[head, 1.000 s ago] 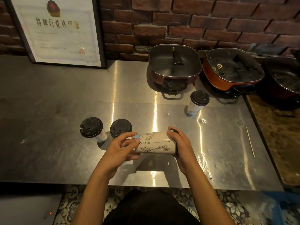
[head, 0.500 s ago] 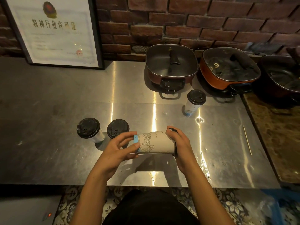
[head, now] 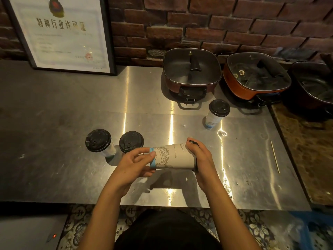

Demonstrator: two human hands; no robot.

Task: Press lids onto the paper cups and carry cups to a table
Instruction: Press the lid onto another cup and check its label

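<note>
I hold a white printed paper cup sideways just above the steel counter, its blue-banded base to the left. My left hand grips that base end. My right hand wraps the mouth end, where a black lid shows only as a thin edge under the fingers. Two lidded cups stand upright to the left, one cup further left and the other cup right beside my left hand. A third lidded cup stands further back on the right.
Three electric hot pots line the brick wall: a dark red pot, an orange pot and a dark pot. A framed certificate leans at the back left. A thin wooden stick lies on the right.
The cup has been turned in my hands, so a different part of its print faces up. My hands stay at about the same spot.
</note>
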